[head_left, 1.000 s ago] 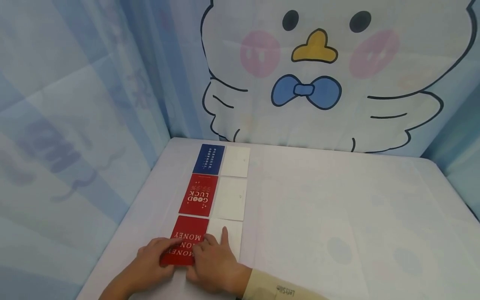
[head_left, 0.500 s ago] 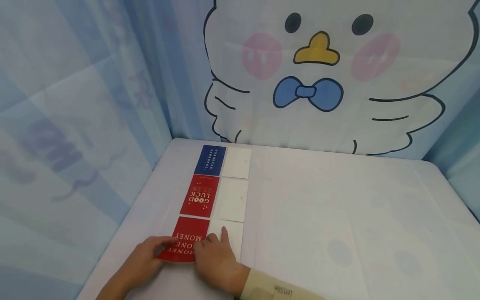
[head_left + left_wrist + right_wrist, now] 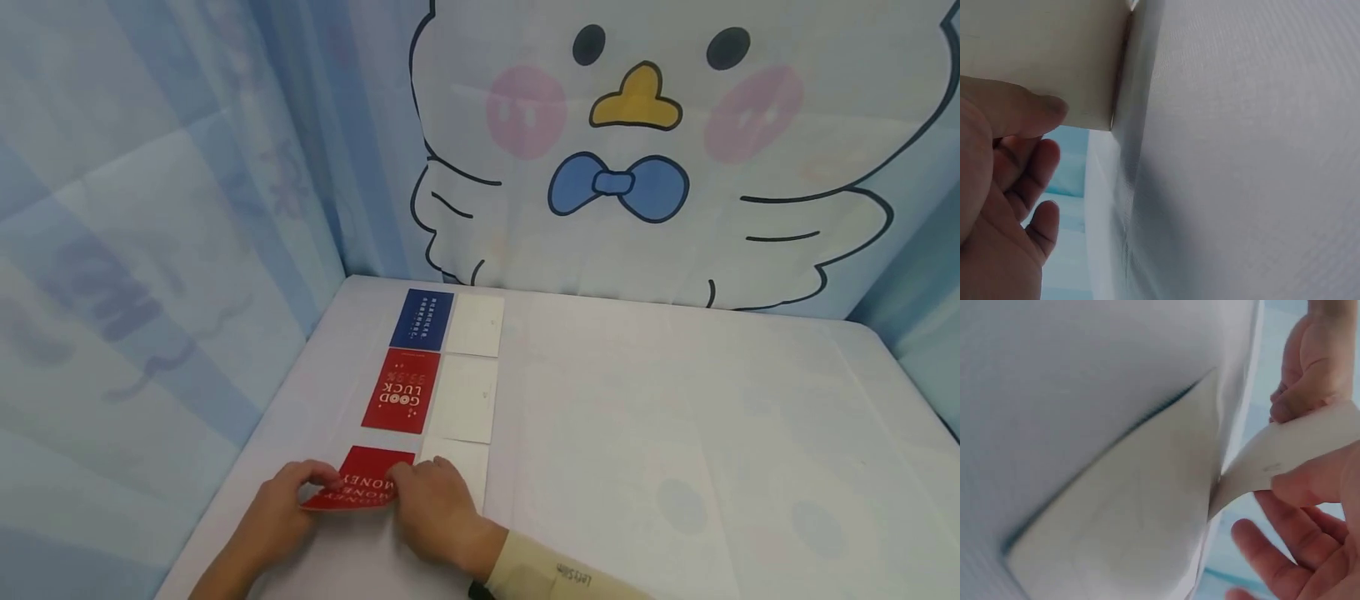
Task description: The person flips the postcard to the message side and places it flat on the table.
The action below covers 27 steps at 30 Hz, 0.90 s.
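1. L hand (image 3: 281, 504): narrow, pinching L side of MONEY card (image 3: 377, 462); thumb on pale underside per L wrist cam, other fingers loosely bent.
2. R hand (image 3: 438, 512): narrow too, pinching R side of same card. Index stuck out over nearest white card (image 3: 467, 467) 1 s ago; now drawn in.
3. MONEY card: front L of table (image 3: 675, 433), b/w both hands. Near end now up & curved; lay much flatter 1 s ago. Far edge has slid toward person, so gap to GOOD LUCK card (image 3: 401, 392) is wider.
4. Same pos. on table as before: GOOD LUCK card, blue card (image 3: 422, 320) just beyond it, 3 white cards in col. just R.
5. R sleeve (image 3: 555, 575): beige w/ small lettering.
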{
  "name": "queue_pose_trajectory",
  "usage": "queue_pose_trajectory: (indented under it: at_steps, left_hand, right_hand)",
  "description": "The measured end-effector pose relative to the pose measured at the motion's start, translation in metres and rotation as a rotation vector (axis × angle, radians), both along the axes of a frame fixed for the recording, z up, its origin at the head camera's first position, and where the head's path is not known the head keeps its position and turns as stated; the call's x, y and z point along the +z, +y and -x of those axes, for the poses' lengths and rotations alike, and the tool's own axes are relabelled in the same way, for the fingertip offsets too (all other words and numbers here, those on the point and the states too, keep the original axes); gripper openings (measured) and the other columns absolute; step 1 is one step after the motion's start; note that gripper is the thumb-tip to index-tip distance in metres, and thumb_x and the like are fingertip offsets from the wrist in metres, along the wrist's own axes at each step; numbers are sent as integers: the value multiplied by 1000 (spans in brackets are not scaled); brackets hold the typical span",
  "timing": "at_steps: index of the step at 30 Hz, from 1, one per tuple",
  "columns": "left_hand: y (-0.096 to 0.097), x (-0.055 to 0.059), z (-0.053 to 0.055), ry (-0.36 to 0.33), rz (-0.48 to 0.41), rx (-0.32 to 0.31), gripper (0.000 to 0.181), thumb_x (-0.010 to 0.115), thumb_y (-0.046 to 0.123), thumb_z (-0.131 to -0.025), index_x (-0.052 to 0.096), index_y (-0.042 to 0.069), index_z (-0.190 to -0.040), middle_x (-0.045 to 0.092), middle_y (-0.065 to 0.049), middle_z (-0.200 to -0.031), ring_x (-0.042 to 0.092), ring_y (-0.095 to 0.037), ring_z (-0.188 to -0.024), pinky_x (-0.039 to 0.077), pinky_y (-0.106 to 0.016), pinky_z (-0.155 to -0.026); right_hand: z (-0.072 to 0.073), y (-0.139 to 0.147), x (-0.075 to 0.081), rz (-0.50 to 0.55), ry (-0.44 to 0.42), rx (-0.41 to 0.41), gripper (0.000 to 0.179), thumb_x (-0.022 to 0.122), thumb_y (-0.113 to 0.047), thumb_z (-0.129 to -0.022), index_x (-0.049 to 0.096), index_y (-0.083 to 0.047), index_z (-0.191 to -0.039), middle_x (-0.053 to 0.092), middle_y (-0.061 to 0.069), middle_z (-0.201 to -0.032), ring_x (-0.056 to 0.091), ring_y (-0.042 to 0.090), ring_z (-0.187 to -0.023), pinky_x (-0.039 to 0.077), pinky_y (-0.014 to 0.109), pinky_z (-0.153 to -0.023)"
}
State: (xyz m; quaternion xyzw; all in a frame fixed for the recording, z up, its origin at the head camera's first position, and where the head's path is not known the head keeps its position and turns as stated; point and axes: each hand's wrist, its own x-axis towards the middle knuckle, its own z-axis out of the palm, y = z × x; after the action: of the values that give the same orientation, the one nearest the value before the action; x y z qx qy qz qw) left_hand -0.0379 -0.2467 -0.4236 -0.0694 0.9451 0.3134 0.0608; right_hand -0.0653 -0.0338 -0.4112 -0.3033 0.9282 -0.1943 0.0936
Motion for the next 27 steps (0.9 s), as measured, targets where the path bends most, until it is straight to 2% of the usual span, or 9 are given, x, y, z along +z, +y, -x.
queue_pose_trajectory:
  at_steps: [3,9,11,14,18,22,27]
  left_hand:
    - [1,2,-1,65,-15,29,33,71,-13,-79,63,4,-106,67,-11,-107,61,-34,-104,48,-60,-93]
    - [3,9,-6,277,-77,22,36,73,-9,-84,51,0,-111,69,-18,-106,67,-39,-102,51,-56,-89]
    - [3,12,-7,310,-107,32,39,73,-9,-85,48,0,-113,69,-21,-107,68,-38,-98,55,-51,-86]
    - [4,14,-7,319,-136,61,42,72,-8,-86,44,0,-117,70,-20,-102,67,-32,-90,58,-39,-79]
    - [5,14,-6,345,-114,90,42,73,-7,-86,44,3,-114,68,-12,-92,62,-22,-84,55,-24,-71]
    - [7,13,-5,392,-86,80,35,75,-8,-83,54,1,-109,66,-9,-96,63,-20,-86,53,-22,-70]
    - [7,12,-3,290,-77,69,29,72,-3,-88,61,-1,-115,65,-10,-103,61,-22,-92,54,-24,-76]
  right_hand:
    - [2,1,0,140,-15,-6,21,67,-19,-96,62,-11,-114,70,-2,-98,62,5,-83,52,24,-83]
    - [5,7,-3,431,51,11,20,67,-9,-95,59,-7,-114,69,0,-96,61,1,-78,50,13,-75]
    - [6,8,-3,504,60,-8,21,66,-6,-95,56,-7,-113,69,2,-96,64,3,-81,50,12,-76]
    - [6,8,-3,589,21,-43,23,66,-3,-94,51,-8,-110,69,5,-98,67,5,-84,51,14,-76]
    - [6,8,-3,627,18,-74,17,66,-2,-94,53,-9,-101,67,4,-95,65,5,-82,51,14,-74]
    - [6,8,-4,597,50,-79,10,65,-1,-94,61,-6,-101,64,3,-96,61,6,-83,51,14,-74]
    - [6,9,-5,424,57,-58,21,68,-7,-94,64,-7,-115,63,0,-100,57,6,-86,50,16,-76]
